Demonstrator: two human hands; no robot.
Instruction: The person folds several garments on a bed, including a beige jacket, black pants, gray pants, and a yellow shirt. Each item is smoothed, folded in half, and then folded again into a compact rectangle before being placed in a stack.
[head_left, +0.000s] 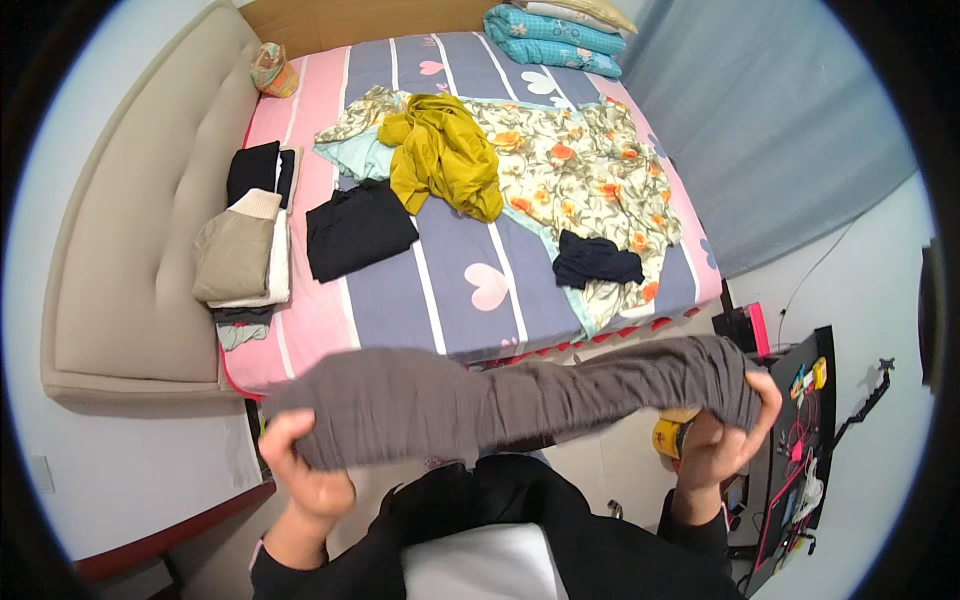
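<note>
A brown-grey garment (495, 405) is stretched sideways in front of my body, above the floor by the bed's near edge. My left hand (307, 465) grips its wider, folded end. At the other end, my right hand (727, 435) holds the narrower, wrinkled part. The cloth is slightly blurred, and I cannot tell what kind of garment it is. Beyond it is the bed (390, 307), covered with a striped, heart-patterned sheet. A folded black garment (360, 229), a crumpled mustard-yellow garment (450, 161) and a small dark garment (596, 260) lie there.
Folded clothes (236, 255) are stacked beside the padded headboard (150, 225). A floral blanket (585, 172) spreads across the bed's right half. Folded teal bedding (555, 41) sits at the far corner. To my right stands a black desk (795, 450) with cables and a monitor arm (862, 409).
</note>
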